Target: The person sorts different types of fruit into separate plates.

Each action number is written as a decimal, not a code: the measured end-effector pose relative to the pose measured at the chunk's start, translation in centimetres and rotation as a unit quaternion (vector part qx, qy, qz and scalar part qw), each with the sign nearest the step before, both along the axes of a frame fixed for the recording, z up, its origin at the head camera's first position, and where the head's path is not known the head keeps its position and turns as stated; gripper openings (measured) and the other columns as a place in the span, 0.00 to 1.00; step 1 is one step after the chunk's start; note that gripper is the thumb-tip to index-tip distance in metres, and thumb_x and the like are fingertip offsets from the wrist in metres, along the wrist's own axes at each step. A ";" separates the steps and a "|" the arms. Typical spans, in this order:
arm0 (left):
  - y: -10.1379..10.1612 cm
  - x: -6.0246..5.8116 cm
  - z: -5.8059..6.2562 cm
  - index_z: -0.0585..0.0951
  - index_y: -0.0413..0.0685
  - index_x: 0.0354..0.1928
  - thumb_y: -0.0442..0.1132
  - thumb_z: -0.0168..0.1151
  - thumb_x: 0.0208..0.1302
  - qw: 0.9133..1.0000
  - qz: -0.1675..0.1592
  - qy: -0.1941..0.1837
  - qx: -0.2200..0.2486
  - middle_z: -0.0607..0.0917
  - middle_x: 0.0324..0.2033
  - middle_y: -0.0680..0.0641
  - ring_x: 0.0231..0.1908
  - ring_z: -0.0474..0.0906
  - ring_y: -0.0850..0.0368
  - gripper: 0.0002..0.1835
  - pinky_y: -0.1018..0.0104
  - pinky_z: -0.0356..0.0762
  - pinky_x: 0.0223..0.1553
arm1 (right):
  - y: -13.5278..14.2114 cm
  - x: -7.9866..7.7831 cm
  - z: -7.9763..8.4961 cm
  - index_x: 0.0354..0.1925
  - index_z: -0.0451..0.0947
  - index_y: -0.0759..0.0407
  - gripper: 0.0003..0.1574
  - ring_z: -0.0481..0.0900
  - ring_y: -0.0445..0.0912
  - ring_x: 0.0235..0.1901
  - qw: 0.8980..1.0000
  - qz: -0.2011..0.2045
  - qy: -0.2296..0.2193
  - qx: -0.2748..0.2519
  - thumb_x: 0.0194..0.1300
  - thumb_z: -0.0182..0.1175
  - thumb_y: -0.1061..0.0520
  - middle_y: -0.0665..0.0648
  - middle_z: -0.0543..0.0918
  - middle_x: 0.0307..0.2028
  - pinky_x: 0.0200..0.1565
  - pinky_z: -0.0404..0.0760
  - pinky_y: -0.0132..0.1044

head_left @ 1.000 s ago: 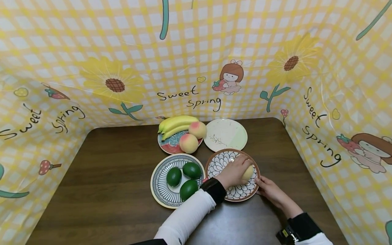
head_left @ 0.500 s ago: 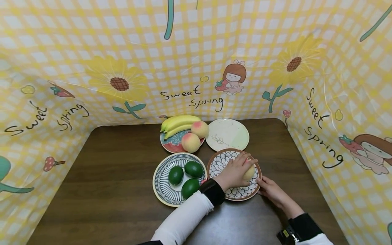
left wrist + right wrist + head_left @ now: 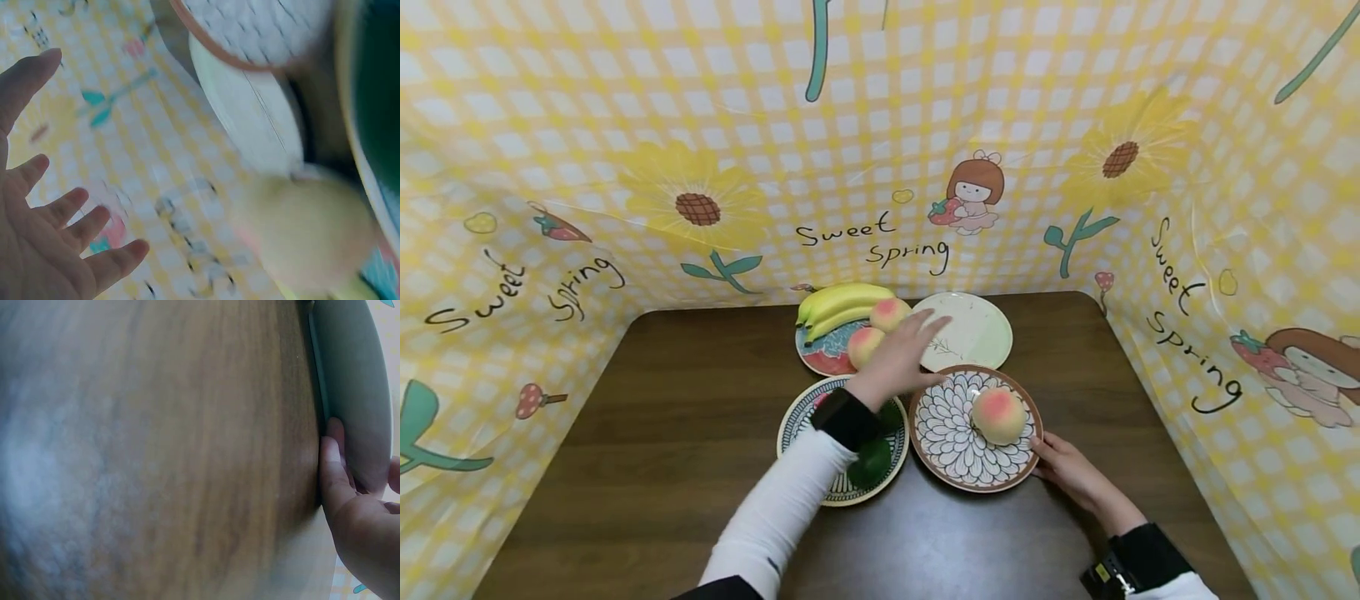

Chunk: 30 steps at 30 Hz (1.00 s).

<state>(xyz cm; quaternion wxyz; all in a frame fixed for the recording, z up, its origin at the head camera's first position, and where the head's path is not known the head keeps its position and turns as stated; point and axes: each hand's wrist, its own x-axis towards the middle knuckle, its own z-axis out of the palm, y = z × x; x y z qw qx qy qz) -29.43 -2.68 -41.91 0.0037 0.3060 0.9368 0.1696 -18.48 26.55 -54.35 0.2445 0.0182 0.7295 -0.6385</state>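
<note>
My left hand [image 3: 898, 358] is held over the gap between the plates, fingers spread and nothing in them. Just beyond it, two peaches [image 3: 862, 343] lie on a colourful plate [image 3: 826, 363] beside bananas [image 3: 844, 302]; a peach [image 3: 306, 231] looms blurred in the left wrist view. On the brown-rimmed petal-patterned plate [image 3: 943, 421] sits one peach [image 3: 998, 415]. My right hand [image 3: 1071, 475] pinches that plate's right edge, thumb at the rim and fingers [image 3: 334, 462] against its underside. Dark green avocados [image 3: 871, 463] on a striped plate [image 3: 786, 425] are partly hidden by my left forearm.
A pale green plate [image 3: 973, 333] with a twig design stands at the back right, close to the brown-rimmed plate. A yellow checked cloth [image 3: 865, 167] rises around the back and sides of the wooden table [image 3: 685, 433].
My left hand has let go of the peach on the brown-rimmed plate and moved left and back toward the other peaches, spreading its fingers. My right hand stays at the plate's edge.
</note>
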 end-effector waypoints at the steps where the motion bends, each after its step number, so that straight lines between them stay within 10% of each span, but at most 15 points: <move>1: -1.0 -0.4 -0.1 0.58 0.53 0.80 0.50 0.78 0.57 1.000 0.007 0.000 -0.001 0.59 0.79 0.37 0.78 0.57 0.39 0.53 0.43 0.65 0.74 | 0.0 0.0 0.0 0.74 0.42 0.85 0.39 0.80 0.35 0.50 1.000 -0.003 -0.001 -0.001 0.85 0.36 0.53 0.84 0.64 0.66 0.52 0.81 0.27; 11: -7.4 -3.7 -0.8 0.59 0.48 0.80 0.50 0.75 0.59 0.997 0.047 -0.057 -0.005 0.59 0.78 0.32 0.77 0.57 0.33 0.51 0.41 0.60 0.76 | 0.1 -0.2 -0.2 0.73 0.44 0.85 0.38 0.80 0.34 0.48 1.000 -0.003 -0.002 -0.007 0.85 0.36 0.53 0.79 0.70 0.63 0.51 0.81 0.26; 30: -8.1 -6.9 -3.3 0.72 0.46 0.72 0.45 0.74 0.59 0.987 0.058 -0.151 -0.013 0.73 0.69 0.32 0.67 0.71 0.36 0.38 0.44 0.71 0.67 | 0.3 -0.1 -0.5 0.72 0.45 0.86 0.39 0.78 0.30 0.45 1.000 -0.007 0.004 -0.023 0.85 0.39 0.53 0.64 0.78 0.56 0.49 0.81 0.26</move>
